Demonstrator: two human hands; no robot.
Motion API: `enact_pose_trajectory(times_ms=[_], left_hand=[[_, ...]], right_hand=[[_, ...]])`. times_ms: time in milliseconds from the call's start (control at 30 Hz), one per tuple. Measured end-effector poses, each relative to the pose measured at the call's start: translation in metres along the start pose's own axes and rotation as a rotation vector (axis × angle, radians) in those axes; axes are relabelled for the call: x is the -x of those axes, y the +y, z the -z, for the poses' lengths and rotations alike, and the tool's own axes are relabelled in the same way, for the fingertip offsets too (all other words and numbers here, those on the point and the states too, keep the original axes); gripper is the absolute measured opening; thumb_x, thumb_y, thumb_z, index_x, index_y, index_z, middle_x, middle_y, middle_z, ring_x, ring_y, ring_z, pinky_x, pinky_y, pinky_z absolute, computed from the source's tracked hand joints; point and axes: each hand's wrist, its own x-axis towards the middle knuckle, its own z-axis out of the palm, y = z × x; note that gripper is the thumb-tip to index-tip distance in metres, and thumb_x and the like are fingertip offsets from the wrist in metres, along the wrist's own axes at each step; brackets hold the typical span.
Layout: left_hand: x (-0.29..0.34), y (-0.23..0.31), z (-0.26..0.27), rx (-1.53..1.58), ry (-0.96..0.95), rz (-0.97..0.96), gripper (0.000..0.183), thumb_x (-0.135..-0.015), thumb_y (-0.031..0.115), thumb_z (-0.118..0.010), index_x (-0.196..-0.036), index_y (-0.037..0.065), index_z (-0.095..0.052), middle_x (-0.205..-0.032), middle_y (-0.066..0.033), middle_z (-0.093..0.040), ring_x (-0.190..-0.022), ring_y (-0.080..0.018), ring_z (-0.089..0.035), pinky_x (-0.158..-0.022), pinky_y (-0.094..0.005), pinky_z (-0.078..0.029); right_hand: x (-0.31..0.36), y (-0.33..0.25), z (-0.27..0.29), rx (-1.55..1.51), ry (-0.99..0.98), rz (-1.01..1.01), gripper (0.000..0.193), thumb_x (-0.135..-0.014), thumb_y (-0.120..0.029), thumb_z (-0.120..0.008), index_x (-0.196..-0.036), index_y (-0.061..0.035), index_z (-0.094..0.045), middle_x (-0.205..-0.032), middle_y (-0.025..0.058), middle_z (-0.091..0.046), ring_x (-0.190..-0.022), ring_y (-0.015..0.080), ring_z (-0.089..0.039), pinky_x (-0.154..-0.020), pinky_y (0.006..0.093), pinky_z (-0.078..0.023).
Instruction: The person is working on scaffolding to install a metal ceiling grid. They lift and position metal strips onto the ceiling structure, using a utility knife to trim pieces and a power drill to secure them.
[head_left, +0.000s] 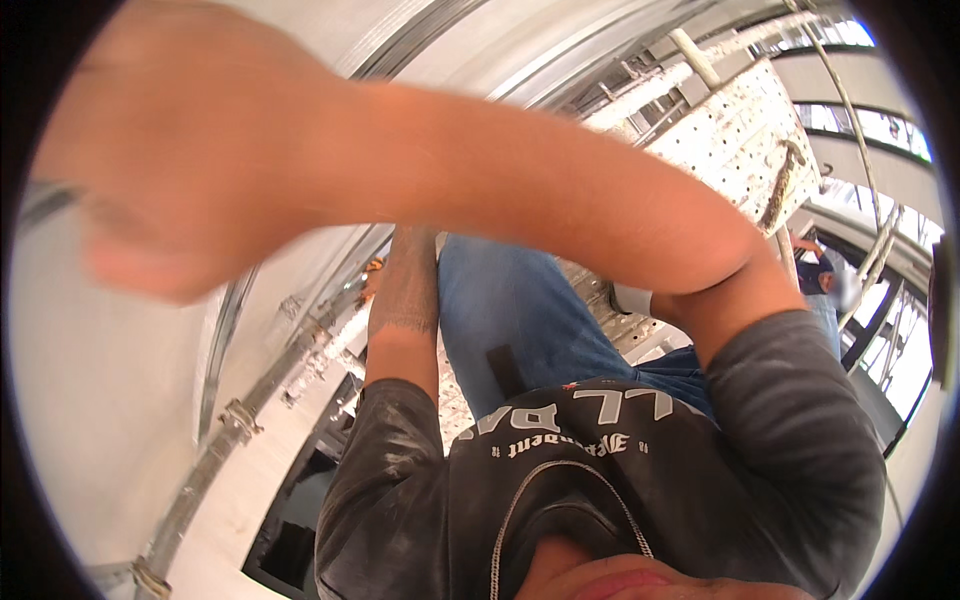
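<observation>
Perforated scaffold platform and steel tube are seen beside a white wall. Right hand: raised, blurred, grip indeterminable. Left hand: lowered beside jeans, mostly hidden, grip indeterminable.

The single head-worn fisheye view looks steeply down the wearer's own dark grey printed shirt and blue denim jeans toward a white perforated metal scaffold platform, very close up.
</observation>
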Motion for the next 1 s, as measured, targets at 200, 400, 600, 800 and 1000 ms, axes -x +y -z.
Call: enact_pose_trajectory(times_ms=[200,400,600,800,1000], left_hand=[[-0.030,-0.008,-0.013,0.178,0.006,0.008,0.036,-0.080,0.018,-0.078,-0.105,-0.006,-0.072,-0.098,-0.0117,-0.076,-0.088,-0.0221,-0.069,-0.085,-0.0408,-0.050],[-0.033,0.018,-0.010,-0.098,-0.113,0.037,0.030,-0.078,0.016,-0.078,-0.100,-0.005,-0.072,-0.092,-0.0093,-0.074,-0.081,-0.0170,-0.068,-0.077,-0.0350,-0.053],[-0.050,0.025,0.018,-0.365,-0.326,0.027,0.050,-0.077,0.017,-0.079,-0.123,-0.002,-0.071,-0.110,-0.0092,-0.075,-0.101,-0.0169,-0.069,-0.092,-0.0307,-0.053],[-0.051,0.056,0.009,-0.820,-0.450,-0.209,0.040,-0.082,0.037,-0.067,-0.109,0.007,-0.073,-0.107,-0.0122,-0.073,-0.102,-0.0301,-0.068,-0.093,-0.0408,-0.051],[-0.070,0.059,0.013,-1.025,-0.659,-0.272,0.042,-0.084,0.042,-0.062,-0.106,0.008,-0.072,-0.111,-0.0141,-0.071,-0.105,-0.0336,-0.066,-0.095,-0.0431,-0.049]], right_hand=[[0.183,0.026,0.121,-0.030,-0.109,-0.512,0.013,-0.074,-0.004,-0.067,-0.085,-0.0071,-0.063,-0.079,0.0110,-0.061,-0.076,0.0328,-0.060,-0.068,0.0435,-0.048],[0.311,0.123,0.110,0.299,-0.733,-0.903,0.018,-0.084,-0.014,-0.066,-0.100,-0.0059,-0.071,-0.095,0.0176,-0.070,-0.093,0.0381,-0.067,-0.080,0.0484,-0.055],[0.304,0.133,0.094,0.282,-0.746,-0.933,0.022,-0.088,-0.016,-0.063,-0.107,-0.0078,-0.071,-0.101,0.0163,-0.071,-0.099,0.0362,-0.068,-0.085,0.0496,-0.056],[0.371,0.091,0.146,0.270,-0.674,-0.934,0.018,-0.087,-0.014,-0.062,-0.104,-0.0095,-0.067,-0.099,0.0147,-0.070,-0.097,0.0362,-0.066,-0.085,0.0483,-0.054],[0.411,0.076,0.177,0.286,-0.745,-1.020,0.024,-0.086,-0.014,-0.062,-0.110,-0.0135,-0.066,-0.102,0.0124,-0.068,-0.104,0.0350,-0.064,-0.089,0.0478,-0.053]])
